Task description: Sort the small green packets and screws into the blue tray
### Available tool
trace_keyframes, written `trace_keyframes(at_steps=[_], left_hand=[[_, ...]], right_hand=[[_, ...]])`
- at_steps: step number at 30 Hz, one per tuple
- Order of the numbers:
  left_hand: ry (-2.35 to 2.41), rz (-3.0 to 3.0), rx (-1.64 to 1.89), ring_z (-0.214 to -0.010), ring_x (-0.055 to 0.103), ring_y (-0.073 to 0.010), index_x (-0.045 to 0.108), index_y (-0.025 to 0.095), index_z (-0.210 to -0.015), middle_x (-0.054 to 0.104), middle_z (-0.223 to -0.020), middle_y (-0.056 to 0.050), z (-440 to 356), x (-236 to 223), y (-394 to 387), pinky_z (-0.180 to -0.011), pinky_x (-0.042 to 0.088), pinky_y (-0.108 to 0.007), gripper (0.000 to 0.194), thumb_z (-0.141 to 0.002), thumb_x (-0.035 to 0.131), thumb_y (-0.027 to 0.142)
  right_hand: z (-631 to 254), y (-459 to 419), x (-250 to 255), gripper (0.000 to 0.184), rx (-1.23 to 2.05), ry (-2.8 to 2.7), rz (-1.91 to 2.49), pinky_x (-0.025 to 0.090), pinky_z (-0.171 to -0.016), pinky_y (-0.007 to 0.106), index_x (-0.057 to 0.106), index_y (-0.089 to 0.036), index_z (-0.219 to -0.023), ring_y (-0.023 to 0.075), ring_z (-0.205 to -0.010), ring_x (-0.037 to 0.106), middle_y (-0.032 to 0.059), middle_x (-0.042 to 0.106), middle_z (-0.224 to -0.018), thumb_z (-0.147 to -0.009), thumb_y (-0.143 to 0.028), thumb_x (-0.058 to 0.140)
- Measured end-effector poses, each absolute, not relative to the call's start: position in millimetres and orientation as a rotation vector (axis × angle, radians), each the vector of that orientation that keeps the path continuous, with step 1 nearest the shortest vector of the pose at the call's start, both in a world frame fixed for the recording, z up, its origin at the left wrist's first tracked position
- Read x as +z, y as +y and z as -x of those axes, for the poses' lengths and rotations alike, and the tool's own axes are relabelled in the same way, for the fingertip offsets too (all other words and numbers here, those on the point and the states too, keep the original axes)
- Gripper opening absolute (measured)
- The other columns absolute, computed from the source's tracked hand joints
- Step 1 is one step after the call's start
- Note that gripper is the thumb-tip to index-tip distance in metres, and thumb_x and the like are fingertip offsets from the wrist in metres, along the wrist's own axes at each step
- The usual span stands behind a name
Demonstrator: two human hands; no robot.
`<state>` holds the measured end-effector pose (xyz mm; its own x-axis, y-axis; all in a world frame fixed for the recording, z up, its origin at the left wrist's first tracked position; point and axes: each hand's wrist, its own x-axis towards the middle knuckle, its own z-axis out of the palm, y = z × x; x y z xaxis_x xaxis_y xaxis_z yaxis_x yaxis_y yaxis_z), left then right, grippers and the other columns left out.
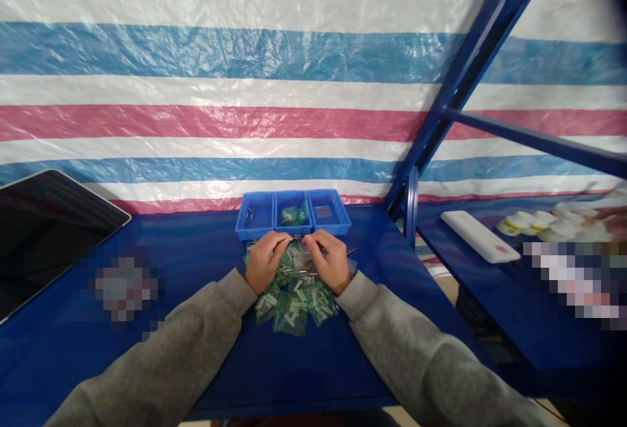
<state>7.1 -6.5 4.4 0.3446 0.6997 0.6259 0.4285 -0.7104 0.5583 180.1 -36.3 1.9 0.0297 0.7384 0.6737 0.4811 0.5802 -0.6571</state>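
Observation:
A pile of small clear-green plastic bags (290,313) with white and metal pieces inside lies on the blue table (274,375). Over the far part of that pile, my left hand (267,260) and my right hand (329,258) face each other with fingertips close together. Both have fingers curled in a pinch; what is between them is too small to name. Thin metal pins or screws show among the bags near the fingers. Just beyond stand three joined blue bins: the left bin (255,195) holds a few metal pieces, the middle bin (292,230) green bags, the right bin (337,223) a clear bag.
A dark-screened panel (53,224) stands at the left, with a blurred item (126,286) near it. On the right, beyond a blue metal frame (411,205), another table carries a white oblong box (480,236) and white rolls (519,223). Striped plastic sheeting (220,107) hangs behind.

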Motion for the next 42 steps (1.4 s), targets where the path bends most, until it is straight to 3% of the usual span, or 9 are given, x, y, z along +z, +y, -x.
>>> trace_keyframes(at_steps=[8,12,15,20,24,27,34,39,42], left_hand=[[1.035,-2.265,1.196,-0.087,0.065,-0.0160,0.064,0.019,-0.110,0.069,-0.100,-0.004,-6.0,4.8,-7.4,-0.081,0.048,-0.027,0.030,-0.093,0.042,0.030],[1.065,-2.153,1.179,-0.062,0.058,-0.0118,0.052,0.018,-0.126,0.065,-0.075,0.000,-3.9,7.3,-11.5,-0.064,0.046,-0.024,0.038,-0.096,0.033,0.030],[0.986,-2.132,1.195,-0.059,0.053,-0.0110,0.042,0.016,-0.134,0.058,-0.067,0.002,-5.0,7.2,-10.6,-0.064,0.043,-0.023,0.041,-0.096,0.032,0.030],[0.932,-2.161,1.185,-0.072,0.059,-0.0129,0.034,0.018,-0.138,0.068,-0.079,0.000,-9.5,7.8,-6.9,-0.077,0.045,-0.025,0.046,-0.093,0.040,0.028],[0.925,-2.142,1.141,-0.054,0.054,-0.0097,0.032,0.021,-0.140,0.071,-0.086,0.000,-10.6,6.8,-7.0,-0.060,0.045,-0.020,0.049,-0.092,0.042,0.027],[0.905,-2.133,1.134,-0.044,0.046,-0.0079,0.031,0.019,-0.141,0.069,-0.074,0.002,-11.1,4.4,-6.9,-0.050,0.042,-0.018,0.051,-0.092,0.041,0.026],[0.930,-2.229,1.053,-0.043,0.043,-0.0075,0.030,0.018,-0.141,0.053,-0.051,0.009,-10.2,-0.7,-5.1,-0.050,0.039,-0.017,0.051,-0.092,0.043,0.024],[0.919,-2.222,1.040,-0.055,0.056,-0.0087,0.036,0.020,-0.138,0.068,-0.076,0.002,-9.4,2.9,-8.4,-0.057,0.045,-0.018,0.050,-0.090,0.048,0.030],[0.981,-2.193,1.147,-0.071,0.064,-0.0121,0.052,0.020,-0.124,0.070,-0.093,-0.003,-9.0,5.2,-8.1,-0.067,0.049,-0.021,0.042,-0.084,0.057,0.033]], right_hand=[[-180.8,-36.4,1.9,0.029,0.262,-1.597,1.054,0.042,-0.065,0.028,0.064,-0.018,-0.077,0.0157,-0.067,0.055,0.0044,0.060,-0.071,-0.092,-0.030,0.043],[-180.8,-35.7,1.6,0.029,0.247,-1.597,1.061,0.043,-0.066,0.028,0.064,-0.018,-0.077,0.0158,-0.067,0.055,0.0044,0.061,-0.070,-0.093,-0.030,0.043],[-180.8,-35.4,1.1,0.029,0.242,-1.596,1.069,0.042,-0.066,0.028,0.064,-0.018,-0.077,0.0156,-0.066,0.055,0.0042,0.060,-0.070,-0.093,-0.030,0.042],[-181.3,-35.2,-0.1,0.029,0.237,-1.582,1.084,0.042,-0.065,0.028,0.064,-0.018,-0.077,0.0157,-0.066,0.055,0.0040,0.060,-0.070,-0.093,-0.030,0.042],[-181.8,-34.6,0.4,0.025,0.230,-1.587,1.066,0.043,-0.065,0.028,0.065,-0.018,-0.079,0.0158,-0.066,0.055,0.0037,0.060,-0.070,-0.091,-0.028,0.046],[-181.3,-33.7,0.9,0.018,0.252,-1.609,1.011,0.046,-0.068,0.029,0.066,-0.019,-0.086,0.0163,-0.073,0.057,0.0047,0.063,-0.078,-0.089,-0.026,0.050],[-179.1,-29.5,-5.8,0.017,0.262,-1.678,0.931,0.049,-0.075,0.029,0.069,-0.021,-0.094,0.0162,-0.081,0.059,0.0057,0.060,-0.088,-0.087,-0.024,0.054],[-178.6,-31.2,-3.3,0.017,0.259,-1.745,0.965,0.047,-0.075,0.029,0.067,-0.020,-0.090,0.0167,-0.083,0.057,0.0061,0.059,-0.087,-0.089,-0.023,0.050],[-179.1,-33.1,0.3,0.016,0.253,-1.702,1.006,0.045,-0.074,0.028,0.064,-0.019,-0.089,0.0166,-0.083,0.056,0.0062,0.058,-0.088,-0.090,-0.024,0.048]])
